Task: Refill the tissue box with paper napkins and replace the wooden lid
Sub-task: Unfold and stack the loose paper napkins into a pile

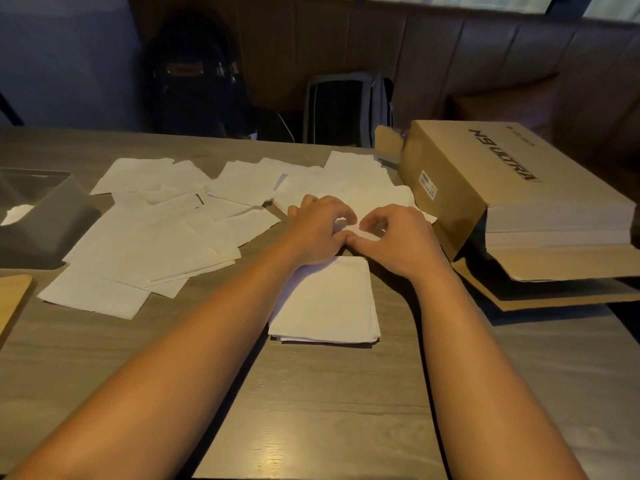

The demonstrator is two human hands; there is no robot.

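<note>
Right up close, the bare wood-grain tabletop [311, 410] runs under both forearms. Just past them a stack of folded napkins [325, 303] lies squared up, and the left wrist crosses its far left corner. Both hands sit at the far edge of that stack, knuckles up and nearly touching each other. The left hand [317, 233] and the right hand [398, 240] have their fingers curled inward, and their thumbs and fingertips pinch one small crumpled napkin [356, 232] between them. Whether this piece comes off the stack or off the sheets behind cannot be told.

Loose napkins [156, 237] spread to the left of the hands and beyond them, overlapping at many angles. Further left, well apart from the hands, stands the grey tissue box [52, 223], its top uncovered, with a bit of white paper showing inside. The wooden lid [12, 299] lies flat at the left edge, just nearer than the box and apart from it.

On the right a cardboard box [485, 174] lies with its flap down, and packed napkin stacks [557, 221] show at its mouth. Beyond the tabletop a black bag [197, 81] and a grey backpack [346, 112] rest against a brown bench seat [485, 64].
</note>
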